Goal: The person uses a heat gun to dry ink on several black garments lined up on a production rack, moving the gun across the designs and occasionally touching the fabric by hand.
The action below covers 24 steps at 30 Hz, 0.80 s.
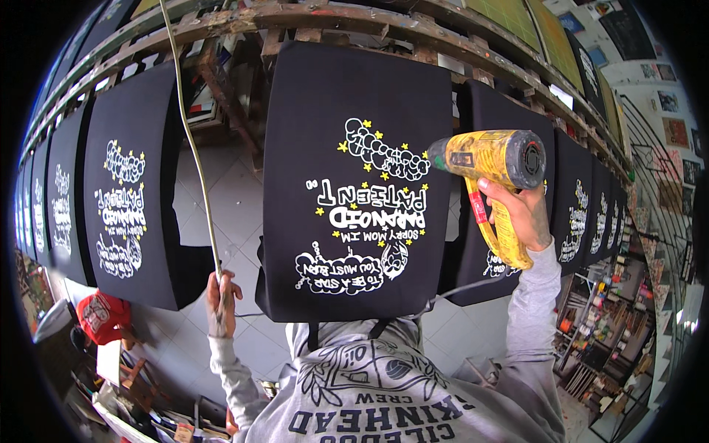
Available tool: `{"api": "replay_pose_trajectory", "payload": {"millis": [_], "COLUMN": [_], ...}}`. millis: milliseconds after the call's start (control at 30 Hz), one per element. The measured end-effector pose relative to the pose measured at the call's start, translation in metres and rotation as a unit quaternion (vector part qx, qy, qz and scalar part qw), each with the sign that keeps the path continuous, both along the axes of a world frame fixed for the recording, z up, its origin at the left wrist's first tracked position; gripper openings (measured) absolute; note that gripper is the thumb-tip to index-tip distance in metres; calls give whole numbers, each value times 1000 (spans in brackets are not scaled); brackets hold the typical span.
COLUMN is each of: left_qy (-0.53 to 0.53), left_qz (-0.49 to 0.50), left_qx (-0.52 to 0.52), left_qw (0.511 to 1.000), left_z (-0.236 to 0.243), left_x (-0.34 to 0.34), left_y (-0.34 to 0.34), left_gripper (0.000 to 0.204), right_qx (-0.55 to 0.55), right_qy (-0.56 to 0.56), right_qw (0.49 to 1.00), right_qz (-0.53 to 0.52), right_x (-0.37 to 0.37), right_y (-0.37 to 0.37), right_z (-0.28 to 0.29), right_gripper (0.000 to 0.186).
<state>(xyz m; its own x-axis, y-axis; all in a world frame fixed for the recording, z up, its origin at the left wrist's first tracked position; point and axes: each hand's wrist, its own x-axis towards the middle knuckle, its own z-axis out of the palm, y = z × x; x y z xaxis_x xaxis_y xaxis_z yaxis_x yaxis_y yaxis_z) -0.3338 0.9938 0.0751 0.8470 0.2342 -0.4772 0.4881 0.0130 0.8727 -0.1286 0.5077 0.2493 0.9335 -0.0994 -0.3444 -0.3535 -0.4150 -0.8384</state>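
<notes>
My right hand grips a yellow-and-grey heat gun by its handle, its nozzle pointing left over the right side of a black shirt on a board in the middle. The shirt carries white lettering and cloud shapes with small yellow marks. My left hand is closed on a long pale cable that runs up past the top edge, left of that shirt. A grey cord shows below the heat gun.
More printed black shirts line a wooden rack on both sides. A person in red is at the lower left. Crowded shelving stands lower right, near a black metal railing. Grey floor tiles show between boards.
</notes>
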Motion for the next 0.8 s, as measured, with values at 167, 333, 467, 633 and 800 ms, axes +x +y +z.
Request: {"api": "replay_pose_trajectory", "payload": {"millis": [167, 333, 467, 633, 800], "left_qy": [43, 54, -3, 10, -39], "left_qz": [115, 164, 211, 200, 200], "left_qx": [104, 186, 203, 228, 295], "left_qw": [987, 967, 956, 953, 933], "left_z": [41, 34, -10, -45, -53], "left_x": [-71, -113, -115, -82, -61], "left_y": [-19, -45, -64, -83, -98], "left_gripper": [25, 35, 42, 44, 42], "right_qx": [-1, 0, 0, 3, -15], "right_qy": [24, -13, -4, -59, -6], "right_qw": [999, 997, 993, 987, 987], "right_qz": [45, 78, 119, 148, 160], "right_x": [5, 8, 12, 10, 15], "right_y": [-5, -14, -24, -36, -34], "right_z": [9, 8, 10, -1, 5], "right_gripper": [32, 32, 31, 31, 33]}}
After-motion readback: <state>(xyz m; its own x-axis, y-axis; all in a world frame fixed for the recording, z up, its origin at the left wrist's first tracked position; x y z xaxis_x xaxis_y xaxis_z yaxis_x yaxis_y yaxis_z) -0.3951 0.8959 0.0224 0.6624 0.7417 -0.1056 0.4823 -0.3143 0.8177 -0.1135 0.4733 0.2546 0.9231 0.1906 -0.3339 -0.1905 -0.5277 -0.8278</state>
